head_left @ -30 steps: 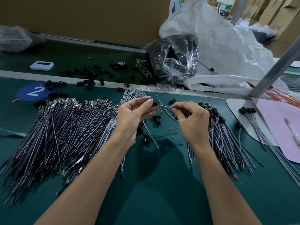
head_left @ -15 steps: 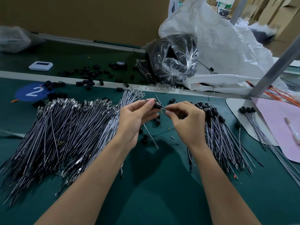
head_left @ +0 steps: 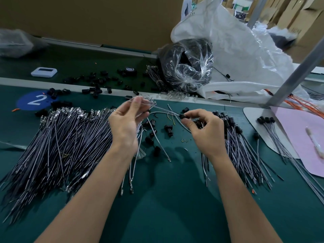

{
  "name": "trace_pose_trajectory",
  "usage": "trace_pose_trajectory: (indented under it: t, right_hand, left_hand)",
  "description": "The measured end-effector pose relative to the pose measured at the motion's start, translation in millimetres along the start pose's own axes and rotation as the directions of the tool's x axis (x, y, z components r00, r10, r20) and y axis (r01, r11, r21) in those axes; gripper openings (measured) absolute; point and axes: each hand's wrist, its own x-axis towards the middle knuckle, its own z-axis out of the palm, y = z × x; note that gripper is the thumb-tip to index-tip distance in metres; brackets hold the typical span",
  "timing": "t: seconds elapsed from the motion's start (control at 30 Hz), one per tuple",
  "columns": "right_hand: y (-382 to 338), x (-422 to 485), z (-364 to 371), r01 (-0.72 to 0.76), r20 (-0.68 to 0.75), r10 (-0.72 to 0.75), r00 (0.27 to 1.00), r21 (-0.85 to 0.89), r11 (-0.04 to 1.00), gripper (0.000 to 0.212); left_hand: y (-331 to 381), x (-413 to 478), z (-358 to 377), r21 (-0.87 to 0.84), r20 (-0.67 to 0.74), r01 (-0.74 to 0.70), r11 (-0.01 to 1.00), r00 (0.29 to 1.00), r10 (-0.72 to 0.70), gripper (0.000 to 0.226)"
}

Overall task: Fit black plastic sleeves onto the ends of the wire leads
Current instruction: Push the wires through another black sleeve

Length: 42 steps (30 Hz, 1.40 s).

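My left hand (head_left: pixel 128 120) is raised above the green mat and pinches the end of a thin wire lead (head_left: pixel 163 109) between thumb and fingertips. My right hand (head_left: pixel 203 130) pinches a black plastic sleeve (head_left: pixel 183 116) that sits on the same lead. A large fan of bare wire leads (head_left: pixel 66 142) lies at the left. A pile of leads with black sleeves on their ends (head_left: pixel 240 137) lies under and right of my right hand. Loose black sleeves (head_left: pixel 168 128) lie between my hands.
More loose black sleeves (head_left: pixel 94 81) are scattered behind the white strip, near a small white device (head_left: pixel 43 72). A clear bag of black parts (head_left: pixel 187 65) and a white sack (head_left: pixel 236 50) stand at the back. A pink sheet (head_left: pixel 298 137) and a metal post (head_left: pixel 298 72) are at the right.
My hands have drawn apart: the left hand moved up and left with the wire end, the sleeve stayed in my right hand's fingers, and the wire now spans between them.
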Motion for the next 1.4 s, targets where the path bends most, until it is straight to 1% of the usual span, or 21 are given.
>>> trace_pose_trajectory:
  t: [0.07,0.1,0.13,0.2,0.27,0.33,0.43,0.5,0.53,0.6,0.67,0.7,0.77,0.8,0.87,1.0,1.13,1.17,1.23,1.27,1.4]
  right_hand:
    - [0.1,0.7,-2.2,0.012,-0.005,-0.012,1.000,0.005,1.000,0.009]
    - [0.1,0.8,-2.6,-0.001,0.002,0.001,1.000,0.030,1.000,0.009]
    - [0.1,1.0,-2.9,-0.031,0.014,0.030,0.999,0.082,0.996,0.010]
    - [-0.2,1.7,-4.8,-0.127,0.049,0.118,0.992,0.264,0.956,0.010]
    - [-1.3,1.9,-7.0,-0.190,0.076,0.174,0.982,0.442,0.876,0.010]
    - [-3.3,1.7,-7.6,-0.210,0.094,0.193,0.977,0.594,0.776,0.009]
    - [-7.0,3.0,-8.3,-0.215,0.135,0.186,0.973,0.815,0.537,0.007]
    - [-8.1,4.1,-9.9,-0.220,0.157,0.183,0.971,0.887,0.405,0.006]
    - [-8.4,4.5,-10.7,-0.223,0.164,0.185,0.969,0.904,0.366,0.006]
    - [-8.6,4.1,-11.2,-0.238,0.184,0.186,0.965,0.913,0.330,0.008]
    - [-9.6,3.2,-9.6,-0.276,0.220,0.194,0.956,0.899,0.339,0.008]
    - [-10.5,2.3,-7.5,-0.294,0.236,0.196,0.952,0.886,0.359,0.010]
    - [-12.5,-0.2,-1.0,-0.295,0.237,0.184,0.954,0.848,0.440,0.019]
    - [-13.7,-1.9,2.9,-0.280,0.222,0.173,0.960,0.822,0.495,0.022]
    - [-15.9,-6.0,10.6,-0.242,0.202,0.133,0.970,0.767,0.594,0.020]
    - [-18.8,-10.7,17.6,-0.205,0.193,0.097,0.977,0.697,0.687,0.017]
    - [-16.8,-9.6,15.5,-0.271,0.247,0.143,0.958,0.623,0.734,0.022]
    - [-16.0,-9.0,15.2,-0.296,0.277,0.154,0.948,0.597,0.746,0.021]
    - [-15.0,-8.6,16.0,-0.320,0.324,0.156,0.933,0.551,0.771,0.009]
    - [-14.8,-8.8,17.1,-0.318,0.332,0.153,0.931,0.533,0.784,0.005]
    - [-15.2,-10.5,19.4,-0.302,0.302,0.162,0.939,0.508,0.806,0.007]
  left_hand:
    - [4.0,2.2,-2.6,-0.039,-0.067,-0.001,0.999,0.998,-0.001,0.005]
    - [4.0,2.3,-2.7,-0.043,-0.075,-0.001,0.999,0.997,-0.003,0.007]
    - [4.0,2.1,-2.1,-0.050,-0.074,0.004,0.999,0.997,-0.008,0.008]
    - [3.3,1.7,-0.7,-0.063,-0.071,0.023,0.998,0.997,-0.027,0.009]
    - [2.1,2.7,-2.1,-0.084,-0.055,0.065,0.994,0.996,-0.070,0.008]
    - [0.9,4.2,-4.4,-0.073,-0.005,0.129,0.989,0.992,-0.130,0.006]
    - [-1.9,2.6,-3.9,-0.006,0.062,0.219,0.976,0.974,-0.218,0.012]
    - [-3.3,0.3,-0.9,0.036,0.057,0.203,0.978,0.977,-0.205,0.018]
    - [-4.2,-0.9,0.6,0.055,0.055,0.171,0.984,0.983,-0.174,0.019]
    - [-5.3,-3.4,3.3,0.102,0.072,0.101,0.990,0.991,-0.109,0.017]
    - [-5.6,-6.8,5.4,0.162,0.141,0.041,0.986,0.988,-0.065,0.011]
    - [-5.6,-9.0,6.8,0.188,0.195,0.017,0.982,0.979,-0.054,0.015]
    - [-6.7,-12.7,10.0,0.229,0.302,-0.018,0.973,0.952,-0.053,0.035]
    - [-7.4,-14.5,11.7,0.242,0.347,-0.025,0.970,0.936,-0.062,0.041]
    - [-9.7,-16.5,13.5,0.261,0.402,-0.016,0.965,0.911,-0.093,0.040]
    - [-11.9,-14.2,12.4,0.272,0.406,0.049,0.961,0.900,-0.161,0.030]
    - [-10.3,-10.4,11.1,0.195,0.375,0.061,0.979,0.918,-0.132,0.020]
    - [-10.1,-9.6,10.7,0.175,0.358,0.061,0.983,0.926,-0.121,0.018]
    - [-10.0,-8.3,9.3,0.157,0.326,0.051,0.986,0.940,-0.100,0.018]
    - [-9.9,-8.2,8.9,0.151,0.323,0.044,0.988,0.942,-0.092,0.018]
    - [-10.1,-10.1,9.8,0.142,0.340,0.024,0.990,0.938,-0.071,0.021]
